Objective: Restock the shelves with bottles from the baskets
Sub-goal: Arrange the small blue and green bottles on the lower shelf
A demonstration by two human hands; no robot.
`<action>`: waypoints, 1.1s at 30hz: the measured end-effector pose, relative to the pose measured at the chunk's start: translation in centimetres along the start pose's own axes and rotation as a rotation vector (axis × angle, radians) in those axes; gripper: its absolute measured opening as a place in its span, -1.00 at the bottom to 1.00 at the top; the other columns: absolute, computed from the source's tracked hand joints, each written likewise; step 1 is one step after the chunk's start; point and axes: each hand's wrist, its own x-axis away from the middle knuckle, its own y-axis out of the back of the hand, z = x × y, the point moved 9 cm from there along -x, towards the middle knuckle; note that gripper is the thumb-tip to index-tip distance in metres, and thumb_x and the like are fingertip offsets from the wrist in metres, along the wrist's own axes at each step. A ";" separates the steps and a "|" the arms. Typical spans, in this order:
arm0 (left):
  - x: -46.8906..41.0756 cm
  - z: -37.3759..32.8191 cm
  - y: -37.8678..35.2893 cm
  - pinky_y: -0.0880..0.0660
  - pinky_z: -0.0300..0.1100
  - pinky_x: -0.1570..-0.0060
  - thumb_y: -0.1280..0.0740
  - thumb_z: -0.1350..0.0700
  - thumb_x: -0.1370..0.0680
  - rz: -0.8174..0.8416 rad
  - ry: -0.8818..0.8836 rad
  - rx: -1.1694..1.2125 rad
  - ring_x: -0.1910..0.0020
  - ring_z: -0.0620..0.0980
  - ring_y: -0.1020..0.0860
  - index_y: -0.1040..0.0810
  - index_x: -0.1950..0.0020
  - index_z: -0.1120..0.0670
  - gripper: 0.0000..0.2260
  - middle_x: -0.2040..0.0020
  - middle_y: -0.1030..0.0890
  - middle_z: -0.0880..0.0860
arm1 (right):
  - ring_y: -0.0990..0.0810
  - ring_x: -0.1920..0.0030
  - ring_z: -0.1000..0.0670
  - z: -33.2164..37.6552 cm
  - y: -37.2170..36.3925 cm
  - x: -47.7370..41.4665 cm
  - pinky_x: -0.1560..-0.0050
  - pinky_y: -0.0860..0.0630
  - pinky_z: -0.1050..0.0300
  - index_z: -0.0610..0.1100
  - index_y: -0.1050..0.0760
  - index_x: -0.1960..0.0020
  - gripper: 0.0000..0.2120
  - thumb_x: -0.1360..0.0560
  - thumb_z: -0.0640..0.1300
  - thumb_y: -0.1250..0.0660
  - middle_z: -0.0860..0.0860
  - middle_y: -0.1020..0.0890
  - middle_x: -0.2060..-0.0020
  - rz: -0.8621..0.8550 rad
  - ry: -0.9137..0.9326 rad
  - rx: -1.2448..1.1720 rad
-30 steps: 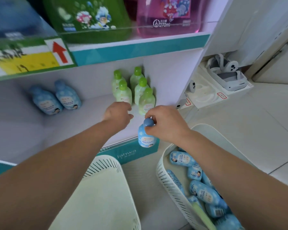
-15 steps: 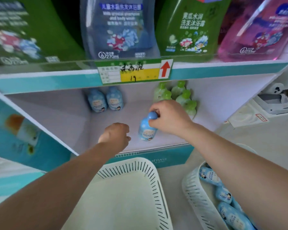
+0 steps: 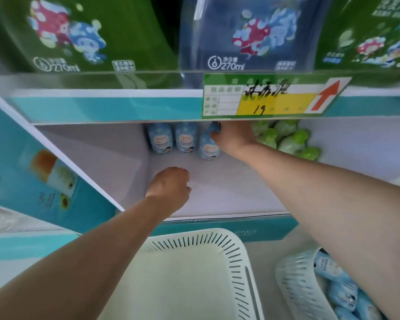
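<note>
Bottle (image 3: 207, 146), blue with a rounded cap, stands upright at the back of the lower shelf (image 3: 229, 195), just right of two like bottles (image 3: 160, 140) side by side against the back wall; whether its base rests on the shelf floor or hangs just above it cannot be told. The right hand (image 3: 234, 137) reaches deep under the upper shelf's edge and grips this bottle at the top, fingers (image 3: 218, 136) curled round cap and neck. Just right of that hand a cluster of green bottles (image 3: 286, 140) with green caps fills the back, touching one another. The left hand (image 3: 171, 188) hovers over the front of the shelf floor, well apart from the bottles, fingers curled under in a fist with nothing seen in it. Above, a green and yellow price tag (image 3: 263, 98) with a red arrow hangs on the upper shelf's teal edge, and large green and blue packs (image 3: 240, 35) stand behind it. Below, a white slotted basket (image 3: 194, 237) sits in the middle, and a second basket (image 3: 293, 282) at the lower right holds more blue bottles (image 3: 333, 273) lying on their sides, partly hidden by the right forearm.
</note>
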 end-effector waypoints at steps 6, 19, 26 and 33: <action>-0.4 0.8 -0.1 -0.48 -0.14 -0.11 -0.29 0.02 -0.56 -0.004 0.014 -0.013 -0.10 0.05 -0.53 -0.54 -0.17 0.05 -0.77 -0.10 -0.58 0.04 | -0.51 -0.12 -0.16 -0.7 -1.0 -1.8 0.05 -0.35 0.12 -0.07 -0.37 0.09 -0.89 -0.57 -0.07 -0.14 -0.18 -0.55 -0.11 -0.016 -0.061 0.018; -0.5 1.3 -0.8 -0.44 -0.14 -0.17 -0.29 0.01 -0.56 0.020 0.008 -0.008 -0.15 0.04 -0.51 -0.52 -0.22 0.02 -0.75 -0.15 -0.57 0.03 | -0.44 -0.28 -0.16 -1.8 -1.8 -3.7 -0.18 -0.36 0.09 -0.15 -0.43 -0.26 -0.69 -0.61 -0.03 -0.11 -0.14 -0.47 -0.29 0.012 -0.170 0.011; -0.6 1.2 -0.9 -0.43 -0.13 -0.20 -0.29 0.02 -0.56 0.024 0.010 0.018 -0.19 0.05 -0.49 -0.52 -0.24 0.03 -0.73 -0.18 -0.56 0.04 | -0.46 -0.22 -0.14 -2.1 -1.8 -3.8 0.02 -0.26 0.17 -0.14 -0.46 -0.18 -0.74 -0.61 -0.05 -0.10 -0.13 -0.51 -0.23 -0.034 -0.164 -0.030; -0.5 1.0 -1.1 -0.45 -0.12 -0.19 -0.30 0.02 -0.55 0.041 0.018 0.011 -0.17 0.04 -0.50 -0.52 -0.23 0.02 -0.74 -0.16 -0.56 0.03 | -0.45 -0.26 -0.18 -1.2 -1.5 -2.9 -0.14 -0.38 0.08 -0.17 -0.45 -0.23 -0.73 -0.59 -0.09 -0.17 -0.17 -0.50 -0.25 0.015 -0.083 0.069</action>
